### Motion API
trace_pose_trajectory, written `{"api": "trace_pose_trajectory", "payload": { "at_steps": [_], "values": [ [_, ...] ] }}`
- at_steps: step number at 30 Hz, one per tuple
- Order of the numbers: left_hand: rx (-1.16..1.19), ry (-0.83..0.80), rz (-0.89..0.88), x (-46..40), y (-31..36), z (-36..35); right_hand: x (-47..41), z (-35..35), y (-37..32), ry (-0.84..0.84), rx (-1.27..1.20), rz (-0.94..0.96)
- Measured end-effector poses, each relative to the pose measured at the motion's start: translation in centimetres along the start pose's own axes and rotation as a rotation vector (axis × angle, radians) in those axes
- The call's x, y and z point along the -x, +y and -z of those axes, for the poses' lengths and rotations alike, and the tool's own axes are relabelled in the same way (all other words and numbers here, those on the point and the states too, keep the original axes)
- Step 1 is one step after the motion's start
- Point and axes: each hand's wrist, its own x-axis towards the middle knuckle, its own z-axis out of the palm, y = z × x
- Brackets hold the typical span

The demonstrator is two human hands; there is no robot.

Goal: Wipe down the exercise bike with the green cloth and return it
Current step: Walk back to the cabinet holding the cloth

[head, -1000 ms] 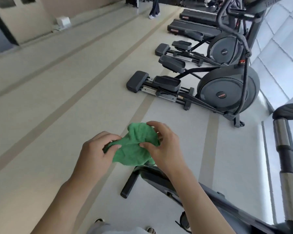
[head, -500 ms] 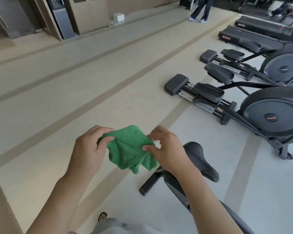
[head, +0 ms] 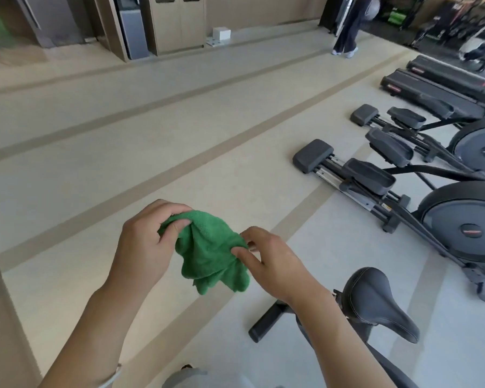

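A crumpled green cloth (head: 210, 253) hangs in the air between my hands, above the floor. My left hand (head: 146, 245) pinches its upper left edge with thumb and fingers. My right hand (head: 272, 261) pinches its right side. The exercise bike's black saddle (head: 375, 301) is at the lower right, just right of my right forearm. Its black floor foot (head: 266, 322) shows below the cloth. The rest of the bike is out of frame or hidden by my arm.
Two elliptical trainers (head: 465, 228) and treadmills (head: 437, 91) line the right side. A person's legs (head: 347, 26) stand at the far back. Beige cabinets (head: 177, 21) run along the back wall. A brown edge (head: 0, 317) rises at the left. Beige striped floor (head: 95, 152) spreads ahead.
My view has swung left and up, bringing the saddle and back wall into sight. Both hands keep hold of the cloth, which now hangs looser and lower between them.
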Motion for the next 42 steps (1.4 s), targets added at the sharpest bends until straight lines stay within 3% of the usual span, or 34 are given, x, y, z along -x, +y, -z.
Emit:
{"api": "trace_pose_trajectory", "payload": {
  "at_steps": [8,18,24,32,36,38,42],
  "values": [
    [-0.104,0.093,0.176,0.8,-6.1,5.5,-5.6,-2.8,-4.6,0.011,-0.076,0.079],
    [-0.178,0.177,0.280,-1.0,-9.5,7.1,-14.5,-4.9,-6.5,0.038,-0.182,0.272],
    [-0.138,-0.110,0.342,-7.0,-9.5,3.2,-21.3,-4.2,-6.6,0.002,-0.217,0.283],
    [-0.127,0.016,0.340,-17.4,-10.9,-2.1,-30.9,0.7,-3.6,-0.033,-0.505,0.278],
    [-0.123,0.059,0.332,-21.9,-11.5,-2.9,-34.9,2.2,-1.4,-0.230,-0.648,0.251],
    [-0.133,0.057,0.312,-23.7,-12.0,-3.1,-36.6,2.5,-0.6,-0.279,-0.623,0.264],
    [-0.204,-0.029,0.331,-26.3,-13.5,-2.5,-39.9,2.9,0.6,-0.173,-0.519,0.273]
  ]
}}
